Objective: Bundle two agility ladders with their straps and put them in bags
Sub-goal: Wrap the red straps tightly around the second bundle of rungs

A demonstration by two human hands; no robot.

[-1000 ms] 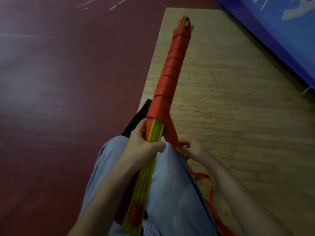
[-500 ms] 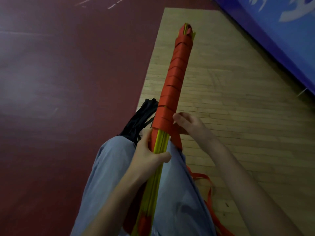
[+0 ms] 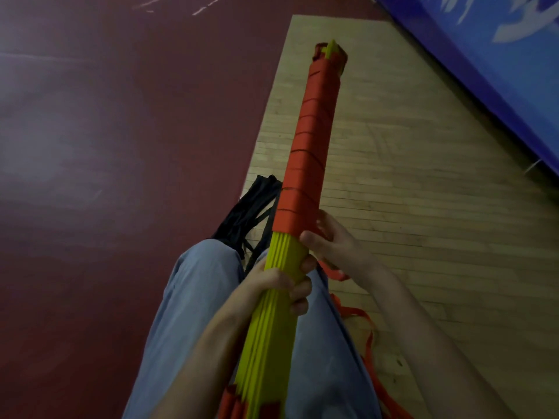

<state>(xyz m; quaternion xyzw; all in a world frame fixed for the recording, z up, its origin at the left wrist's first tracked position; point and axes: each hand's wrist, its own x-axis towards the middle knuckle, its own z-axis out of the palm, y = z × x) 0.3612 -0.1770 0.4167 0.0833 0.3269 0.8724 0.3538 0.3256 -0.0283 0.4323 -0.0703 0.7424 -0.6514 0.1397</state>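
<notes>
A bundle of yellow ladder rungs (image 3: 272, 322) lies along my lap, pointing away from me. Its far half is wound in an orange strap (image 3: 311, 140). My left hand (image 3: 281, 285) grips the bare yellow rungs just below the wrapped part. At the lower edge of the wrapping, my right hand (image 3: 338, 249) is against the bundle's right side, holding the strap. Loose orange strap (image 3: 363, 337) trails down over the floor to my right. A black bag (image 3: 251, 213) lies on the floor beyond my knee, partly hidden by the bundle.
I sit with my legs in light blue trousers (image 3: 187, 313) under the bundle. Wooden floor (image 3: 423, 207) spreads to the right, dark red floor (image 3: 106, 176) to the left. A blue padded wall (image 3: 499, 71) runs along the far right.
My right hand rose from low beside the bundle to the edge of the wrapped part, carrying the strap. My left hand slid lower on the yellow rungs. The bundle rolled, showing more yellow.
</notes>
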